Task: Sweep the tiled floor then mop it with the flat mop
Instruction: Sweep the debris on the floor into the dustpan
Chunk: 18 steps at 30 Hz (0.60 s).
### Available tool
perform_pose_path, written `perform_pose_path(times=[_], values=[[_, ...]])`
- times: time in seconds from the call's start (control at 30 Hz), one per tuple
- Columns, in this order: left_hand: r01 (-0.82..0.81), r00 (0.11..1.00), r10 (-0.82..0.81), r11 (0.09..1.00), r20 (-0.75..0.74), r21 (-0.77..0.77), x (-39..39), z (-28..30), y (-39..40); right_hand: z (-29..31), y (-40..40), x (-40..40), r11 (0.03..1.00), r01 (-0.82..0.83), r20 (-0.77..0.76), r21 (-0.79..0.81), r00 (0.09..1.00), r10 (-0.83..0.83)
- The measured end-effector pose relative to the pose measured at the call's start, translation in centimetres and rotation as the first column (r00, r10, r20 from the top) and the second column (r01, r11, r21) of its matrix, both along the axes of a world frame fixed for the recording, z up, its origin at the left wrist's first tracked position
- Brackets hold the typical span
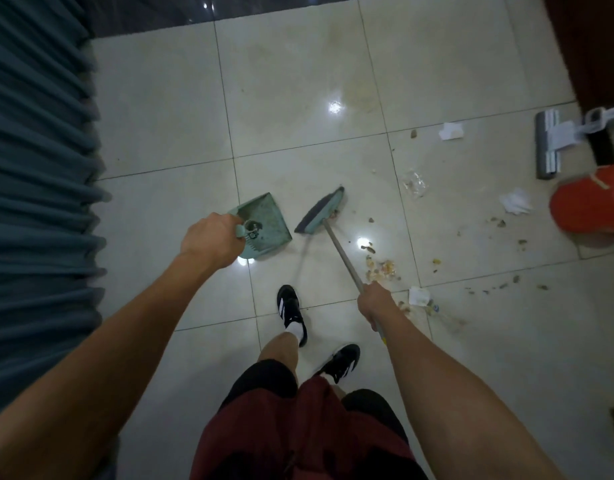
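My left hand (212, 239) grips the handle of a green dustpan (267, 225) that hangs over the pale tiled floor (281, 109). My right hand (376, 303) is closed on the long handle of a green broom (321, 211), whose head sits just right of the dustpan. Food crumbs and scraps (381, 266) lie scattered on the tiles to the right of the broom handle, with torn paper pieces (451, 130) and a clear wrapper (414, 183) farther out. A white flat mop (549, 143) rests on the floor at the far right.
Teal pleated curtains (38, 202) run along the left side. A red bucket-like object (591, 206) stands at the right edge below the mop, beside a dark wooden door (589, 46). My feet in black shoes (291, 311) stand on the tiles at centre.
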<state>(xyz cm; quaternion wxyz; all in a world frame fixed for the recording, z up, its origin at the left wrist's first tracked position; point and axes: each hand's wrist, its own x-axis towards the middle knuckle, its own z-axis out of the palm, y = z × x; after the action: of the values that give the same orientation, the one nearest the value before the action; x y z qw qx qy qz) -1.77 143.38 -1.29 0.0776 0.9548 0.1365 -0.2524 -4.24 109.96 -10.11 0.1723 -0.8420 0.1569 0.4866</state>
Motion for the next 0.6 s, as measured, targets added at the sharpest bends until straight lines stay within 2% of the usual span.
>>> perform_pose_path(times=[0.17,0.4,0.6], values=[[0.057,0.998,-0.057,0.998,0.021,0.005,-3.0,0.0,-5.5,0.7,-5.8,-5.7,0.995,0.029,-0.041,-0.091,0.999,-0.032],[0.162,0.984,-0.16,0.987,0.082,-0.007,-5.1,0.5,-12.6,2.2,-12.8,-12.7,0.968,0.228,-0.012,-0.109,0.973,-0.231],[0.262,0.962,-0.26,0.965,0.087,-0.006,-5.1,1.1,-17.4,4.3,-15.0,-14.3,0.922,0.379,0.099,-0.081,0.924,-0.37]])
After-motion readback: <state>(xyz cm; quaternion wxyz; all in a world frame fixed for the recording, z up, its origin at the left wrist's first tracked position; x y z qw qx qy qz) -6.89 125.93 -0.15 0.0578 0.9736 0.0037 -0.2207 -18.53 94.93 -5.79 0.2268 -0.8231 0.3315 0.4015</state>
